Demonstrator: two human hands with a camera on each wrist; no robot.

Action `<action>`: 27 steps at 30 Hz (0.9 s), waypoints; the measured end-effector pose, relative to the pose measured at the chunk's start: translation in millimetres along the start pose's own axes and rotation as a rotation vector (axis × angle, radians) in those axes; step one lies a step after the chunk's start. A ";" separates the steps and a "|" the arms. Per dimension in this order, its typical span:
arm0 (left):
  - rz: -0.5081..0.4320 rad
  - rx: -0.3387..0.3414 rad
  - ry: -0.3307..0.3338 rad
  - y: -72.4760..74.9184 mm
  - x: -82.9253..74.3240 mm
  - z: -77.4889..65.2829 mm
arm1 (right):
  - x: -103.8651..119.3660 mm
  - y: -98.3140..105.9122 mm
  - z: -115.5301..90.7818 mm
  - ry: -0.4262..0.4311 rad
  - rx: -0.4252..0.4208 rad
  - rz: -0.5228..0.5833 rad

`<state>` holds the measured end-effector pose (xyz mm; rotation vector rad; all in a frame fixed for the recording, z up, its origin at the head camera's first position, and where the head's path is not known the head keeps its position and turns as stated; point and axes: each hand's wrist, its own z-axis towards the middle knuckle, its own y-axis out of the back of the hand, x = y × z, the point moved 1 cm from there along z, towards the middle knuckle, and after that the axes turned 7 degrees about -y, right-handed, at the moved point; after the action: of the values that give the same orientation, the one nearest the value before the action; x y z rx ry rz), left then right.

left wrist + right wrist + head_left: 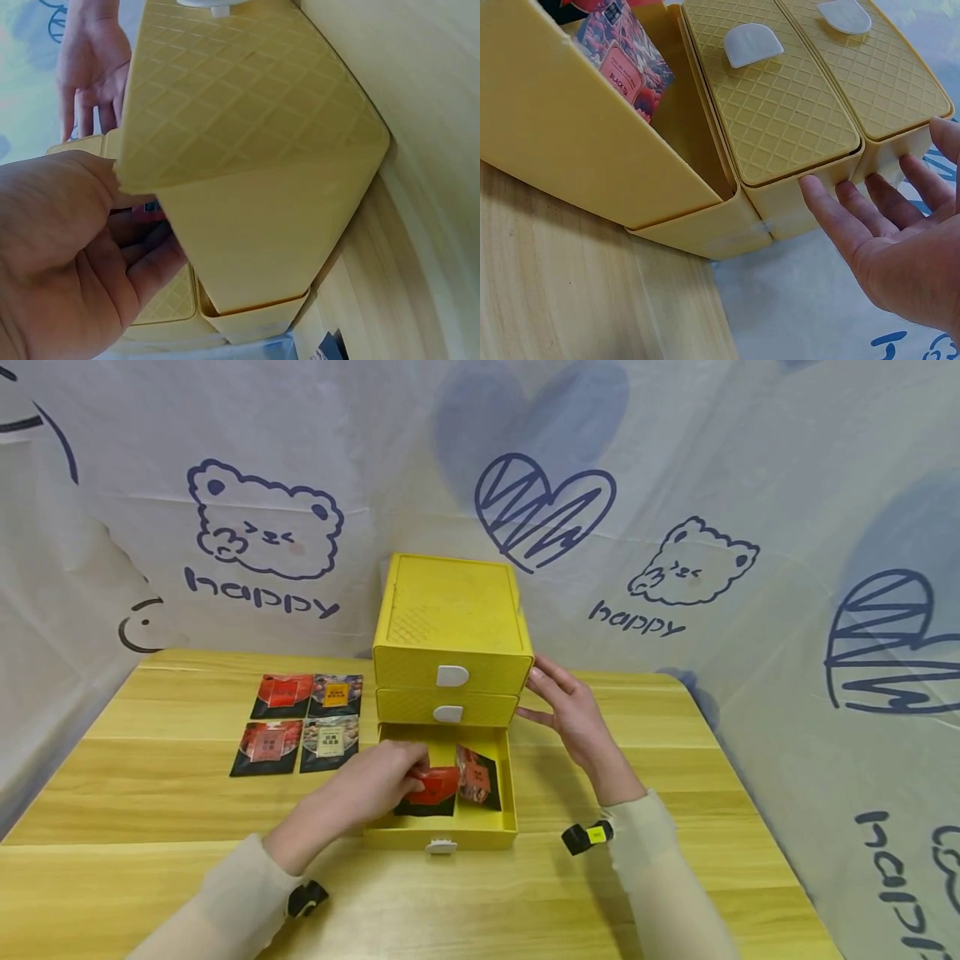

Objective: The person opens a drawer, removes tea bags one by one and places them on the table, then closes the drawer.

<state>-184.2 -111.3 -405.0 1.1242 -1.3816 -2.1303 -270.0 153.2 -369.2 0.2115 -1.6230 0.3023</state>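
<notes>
A yellow drawer cabinet (450, 602) stands on the table with its bottom drawer (480, 839) pulled out. My left hand (378, 781) reaches into that drawer and pinches a red-and-black tea packet (435, 787); in the left wrist view the drawer's wall hides most of what its fingers hold. Beside it a second packet (480, 778) leans at the drawer's right side, its label reading "BLACK TEA" in the right wrist view. With fingers extended, my right hand (573, 714) touches the cabinet's right side, level with the two upper drawers, which are closed.
Left of the cabinet, several packets lie flat in two rows, among them a red one (268, 745) and one with a pale label (330, 742). White tabs (452, 676) serve as drawer handles. Behind the wooden table (645, 877) hangs a printed white cloth (420, 460).
</notes>
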 end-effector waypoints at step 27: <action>-0.112 -0.189 0.044 58.4 -1.4 -25.7 | 0.8 -0.4 -0.5 -0.001 -0.006 -0.020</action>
<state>-170.1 -152.2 -358.1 1.1896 -1.0948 -2.2455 -269.4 152.9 -368.3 0.2237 -1.6214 0.2823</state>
